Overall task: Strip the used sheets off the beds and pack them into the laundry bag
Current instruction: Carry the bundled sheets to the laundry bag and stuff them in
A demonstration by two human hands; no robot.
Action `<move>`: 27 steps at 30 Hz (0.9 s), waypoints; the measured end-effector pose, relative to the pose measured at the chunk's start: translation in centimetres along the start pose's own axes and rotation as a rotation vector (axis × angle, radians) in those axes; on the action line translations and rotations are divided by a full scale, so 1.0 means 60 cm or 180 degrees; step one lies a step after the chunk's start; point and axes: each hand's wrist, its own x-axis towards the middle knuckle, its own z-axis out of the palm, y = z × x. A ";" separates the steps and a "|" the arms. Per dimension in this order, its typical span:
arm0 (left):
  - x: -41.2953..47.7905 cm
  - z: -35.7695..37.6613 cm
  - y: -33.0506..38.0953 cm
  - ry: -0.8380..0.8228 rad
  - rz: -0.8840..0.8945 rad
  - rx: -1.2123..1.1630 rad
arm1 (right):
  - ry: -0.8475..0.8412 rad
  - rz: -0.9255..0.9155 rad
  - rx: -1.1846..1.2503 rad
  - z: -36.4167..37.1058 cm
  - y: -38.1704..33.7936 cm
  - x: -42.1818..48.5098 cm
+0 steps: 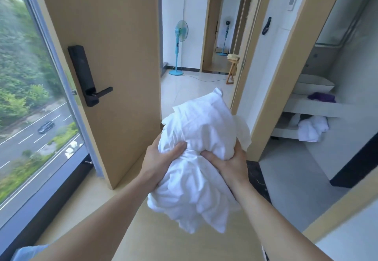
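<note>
Hands outstretched, left hand [161, 159], right hand [229, 162] gripping bundled sheets [196, 138] (white).

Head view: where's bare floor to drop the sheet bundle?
The left hand and right hand grip the sheet bundle. Bare: hallway tile between open door and door frame; grey floor right of that frame. Crowded: fan, its cord and stool farther down; shelves hold purple cloth, white towel.
</note>
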 end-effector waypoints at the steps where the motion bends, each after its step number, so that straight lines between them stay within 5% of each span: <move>1: 0.041 0.002 -0.003 -0.0032 0.0002 -0.0021 | 0.0040 0.0014 -0.0007 0.012 0.004 0.036; 14: 0.509 0.089 -0.011 -0.0528 -0.0112 0.0157 | 0.0350 0.0314 -0.0070 0.082 0.041 0.456; 27: 0.949 0.236 -0.036 -0.0170 -0.0304 0.0140 | 0.0013 0.0461 -0.0070 0.132 0.127 0.940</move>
